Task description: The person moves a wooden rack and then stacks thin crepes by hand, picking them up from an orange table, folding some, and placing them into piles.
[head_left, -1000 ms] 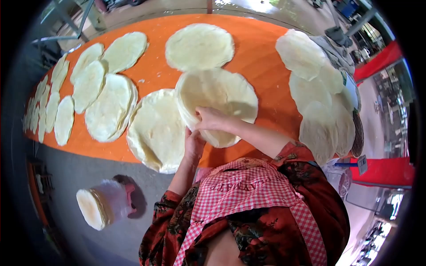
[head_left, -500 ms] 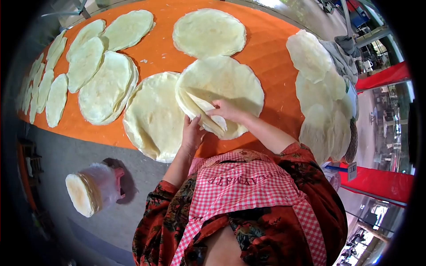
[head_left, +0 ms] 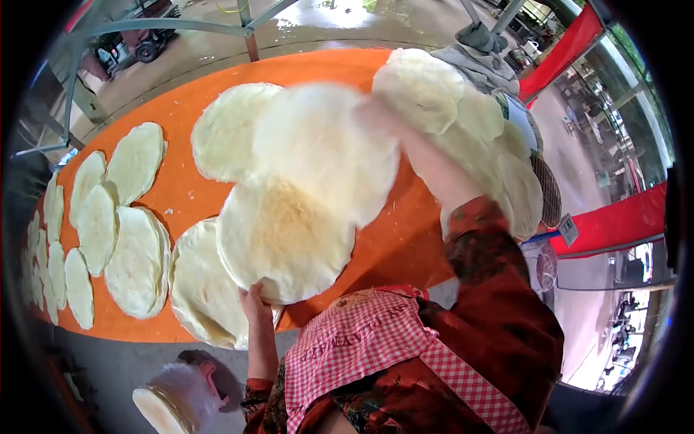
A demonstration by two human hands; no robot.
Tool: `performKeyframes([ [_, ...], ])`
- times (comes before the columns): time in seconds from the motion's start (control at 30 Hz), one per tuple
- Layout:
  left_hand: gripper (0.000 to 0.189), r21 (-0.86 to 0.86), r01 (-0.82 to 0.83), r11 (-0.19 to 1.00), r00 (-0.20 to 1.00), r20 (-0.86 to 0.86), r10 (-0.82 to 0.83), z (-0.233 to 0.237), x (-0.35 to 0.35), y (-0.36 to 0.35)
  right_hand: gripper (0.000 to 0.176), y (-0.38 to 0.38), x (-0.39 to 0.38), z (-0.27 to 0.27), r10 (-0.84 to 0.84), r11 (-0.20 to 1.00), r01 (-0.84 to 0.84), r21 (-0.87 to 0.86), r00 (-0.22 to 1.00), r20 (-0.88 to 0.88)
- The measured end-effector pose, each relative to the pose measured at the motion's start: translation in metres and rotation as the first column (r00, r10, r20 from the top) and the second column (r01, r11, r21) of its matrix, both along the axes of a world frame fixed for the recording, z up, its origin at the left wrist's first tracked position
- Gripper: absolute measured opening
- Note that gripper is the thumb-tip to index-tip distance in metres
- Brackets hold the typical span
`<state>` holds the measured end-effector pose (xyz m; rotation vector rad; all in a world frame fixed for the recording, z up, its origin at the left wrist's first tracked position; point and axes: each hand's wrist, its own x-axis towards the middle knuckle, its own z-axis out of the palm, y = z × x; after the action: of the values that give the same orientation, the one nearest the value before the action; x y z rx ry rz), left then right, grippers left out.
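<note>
A thin round flatbread (head_left: 325, 145), smeared by motion, spreads across the middle of the table. My right hand (head_left: 374, 114) is at its far right edge and appears to grip it, though the fingers are blurred. Nearer me lies a browned round flatbread (head_left: 285, 239), partly covered at the top by the moving one. My left hand (head_left: 254, 298) pinches this flatbread's near edge, the fingers partly hidden under it. Another flatbread (head_left: 202, 282) lies beneath on the left, and one more (head_left: 231, 130) lies behind.
An orange cloth (head_left: 405, 253) covers the table. Overlapping flatbreads (head_left: 141, 253) lie at the left, and more (head_left: 477, 159) hang over the right end beside a grey cloth (head_left: 481, 69). On the floor, a stack of flatbreads (head_left: 160, 411) with clear plastic sits by a pink stool (head_left: 211, 383).
Both hands were together at a folded flatbread edge. Now my right hand has swung away and to the right with the sheet opened out, while my left hand stays at the near edge. The view has shifted.
</note>
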<state>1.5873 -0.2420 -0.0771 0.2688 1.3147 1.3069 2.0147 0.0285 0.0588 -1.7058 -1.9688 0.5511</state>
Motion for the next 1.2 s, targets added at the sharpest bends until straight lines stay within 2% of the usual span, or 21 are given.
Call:
performKeyframes([
  [0.03, 0.043, -0.004, -0.019, 1.000, 1.000, -0.003, 0.019, 0.000, -0.001, 0.000, 0.019, 0.002, 0.033, 0.044, -0.347, 0.938, 0.333, -0.097, 0.909, -0.230],
  [0.07, 0.042, 0.025, 0.035, 0.999, 0.999, -0.026, -0.035, -0.018, -0.008, -0.002, 0.036, 0.024, 0.102, 0.053, -0.366, 0.927, 0.350, -0.134, 0.922, -0.124],
  [0.1, 0.041, 0.019, 0.039, 0.999, 0.992, 0.122, -0.042, -0.015, -0.005, -0.002, 0.041, 0.034, 0.165, 0.044, -0.374, 0.927, 0.368, -0.066, 0.913, -0.165],
  [0.17, 0.043, -0.006, 0.009, 1.000, 0.920, 0.392, -0.006, -0.003, -0.005, -0.004, 0.045, 0.034, 0.256, 0.023, -0.517, 0.854, 0.519, -0.023, 0.843, -0.149],
  [0.23, 0.055, 0.091, 0.060, 0.994, 0.775, 0.623, -0.104, -0.001, -0.005, -0.003, 0.057, 0.045, 0.348, -0.048, -0.570, 0.814, 0.536, 0.222, 0.812, 0.129],
  [0.27, 0.056, 0.116, 0.049, 0.992, 0.815, 0.570, -0.107, 0.012, 0.003, -0.002, 0.066, -0.005, 0.228, 0.009, -0.777, 0.592, 0.729, 0.343, 0.404, 0.484],
  [0.33, 0.057, 0.163, 0.059, 0.985, 0.880, 0.457, -0.128, 0.022, 0.012, 0.003, 0.047, 0.001, 0.202, -0.066, -0.539, 0.807, 0.369, 0.462, 0.781, 0.317],
  [0.37, 0.059, 0.182, 0.085, 0.980, 0.903, 0.402, -0.153, 0.020, 0.014, 0.004, 0.042, -0.033, 0.122, -0.066, -0.247, 0.927, 0.169, 0.336, 0.947, 0.207],
  [0.4, 0.058, 0.196, 0.091, 0.976, 0.898, 0.407, -0.165, 0.020, 0.016, 0.006, 0.036, -0.068, 0.038, -0.065, 0.075, 0.984, -0.067, 0.166, 0.996, -0.040],
  [0.43, 0.058, 0.220, 0.104, 0.970, 0.892, 0.411, -0.188, 0.022, 0.018, 0.009, 0.031, -0.102, -0.045, -0.063, 0.273, 0.958, -0.288, -0.004, 0.914, -0.300],
  [0.47, 0.058, 0.246, 0.121, 0.962, 0.884, 0.413, -0.217, 0.027, 0.020, 0.013, 0.039, -0.138, -0.107, -0.060, -0.045, 0.824, -0.271, -0.497, 0.844, -0.535],
  [0.5, 0.054, 0.202, 0.130, 0.971, 0.936, 0.298, -0.187, 0.046, 0.026, 0.016, 0.051, -0.165, -0.158, -0.079, 0.094, 0.823, -0.431, -0.369, 0.745, -0.661],
  [0.53, 0.051, 0.166, 0.155, 0.974, 0.947, 0.257, -0.194, 0.050, 0.028, 0.018, 0.054, -0.179, -0.189, -0.089, 0.371, 0.824, -0.548, -0.143, 0.713, -0.595],
  [0.6, 0.046, 0.137, 0.165, 0.977, 0.952, 0.237, -0.194, 0.050, 0.025, 0.020, 0.053, -0.204, -0.233, -0.086, 0.272, 0.842, -0.482, -0.242, 0.766, -0.583],
  [0.7, 0.048, 0.133, 0.201, 0.971, 0.952, 0.206, -0.225, 0.043, 0.018, 0.020, 0.049, -0.201, -0.246, -0.086, 0.109, 0.793, -0.471, -0.388, 0.735, -0.669],
  [0.83, 0.047, 0.150, 0.198, 0.969, 0.952, 0.205, -0.227, 0.038, 0.014, 0.016, 0.038, -0.193, -0.240, -0.096, -0.008, 0.697, -0.578, -0.425, 0.586, -0.810],
  [0.87, 0.047, 0.157, 0.188, 0.970, 0.954, 0.205, -0.218, 0.038, 0.016, 0.017, 0.034, -0.192, -0.239, -0.104, 0.040, 0.753, -0.532, -0.387, 0.625, -0.780],
  [0.97, 0.049, 0.131, 0.211, 0.969, 0.956, 0.179, -0.232, 0.047, 0.017, 0.018, 0.025, -0.189, -0.236, -0.116, 0.101, 0.761, -0.512, -0.399, 0.700, -0.707],
  [1.07, 0.054, 0.070, 0.209, 0.975, 0.976, 0.050, -0.213, 0.059, 0.023, 0.020, 0.015, -0.200, -0.244, -0.112, -0.037, 0.827, -0.409, -0.386, 0.645, -0.763],
  [1.17, 0.061, 0.155, 0.306, 0.939, 0.948, -0.142, -0.285, 0.057, 0.035, 0.024, 0.013, -0.206, -0.253, -0.116, 0.191, 0.875, -0.391, -0.286, 0.821, -0.538],
  [1.2, 0.059, 0.147, 0.202, 0.968, 0.976, -0.108, -0.188, 0.065, 0.043, 0.024, 0.015, -0.208, -0.257, -0.098, 0.206, 0.895, -0.365, -0.256, 0.848, -0.488],
])
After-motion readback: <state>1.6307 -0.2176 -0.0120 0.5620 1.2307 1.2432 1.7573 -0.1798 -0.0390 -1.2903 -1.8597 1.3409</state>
